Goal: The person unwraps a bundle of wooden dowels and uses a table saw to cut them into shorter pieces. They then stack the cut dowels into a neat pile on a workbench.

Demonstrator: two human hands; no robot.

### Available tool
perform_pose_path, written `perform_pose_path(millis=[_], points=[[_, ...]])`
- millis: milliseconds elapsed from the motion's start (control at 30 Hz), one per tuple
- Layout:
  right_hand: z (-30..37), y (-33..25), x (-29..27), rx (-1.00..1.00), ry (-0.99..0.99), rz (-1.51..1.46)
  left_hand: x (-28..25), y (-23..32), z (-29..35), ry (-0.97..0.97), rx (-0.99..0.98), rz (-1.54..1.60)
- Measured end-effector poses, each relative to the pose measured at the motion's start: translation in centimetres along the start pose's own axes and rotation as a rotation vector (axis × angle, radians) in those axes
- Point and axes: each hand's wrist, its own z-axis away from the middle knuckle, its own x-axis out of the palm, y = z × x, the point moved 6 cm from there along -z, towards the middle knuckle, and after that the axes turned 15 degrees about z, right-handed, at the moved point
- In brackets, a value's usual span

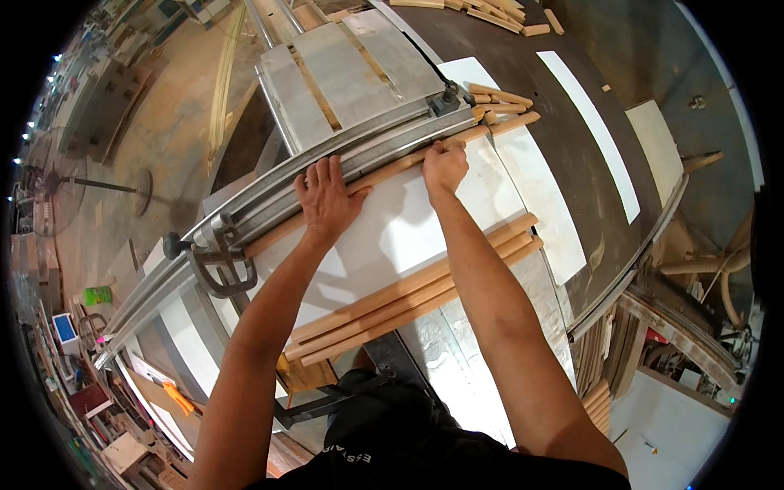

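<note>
A long wooden strip [384, 173] lies against the grey metal fence rail [351, 151] of a table saw. My left hand [328, 198] presses flat on the strip near its middle, fingers spread against the rail. My right hand [444, 166] presses down on the same strip further right. Both rest on the white table top [392, 237]. Three more long wooden strips [416, 290] lie side by side across the white top, under my forearms.
Several short wooden sticks [500, 102] are stacked past the fence's right end. A metal clamp handle [219, 265] sits at the fence's left end. More strips [490, 12] lie on the dark table [572, 163] beyond. Shelves and clutter line the left floor.
</note>
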Motion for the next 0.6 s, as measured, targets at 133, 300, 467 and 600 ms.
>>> perform_pose_path(millis=[133,300,467,600], points=[[-0.8,0.7,0.8,-0.001,-0.06,-0.055,0.0,0.4,0.0,0.056,0.025,0.037],[-0.5,0.6,1.1,-0.02,-0.022,-0.037,-0.4,0.6,0.5,0.086,-0.02,0.058],[-2.2,3.0,2.7,0.036,-0.052,-0.035,-0.5,1.4,0.4,0.114,0.003,0.095],[-1.6,2.3,2.6,0.049,-0.07,0.001,-0.4,0.6,0.7,0.104,-0.015,0.118]])
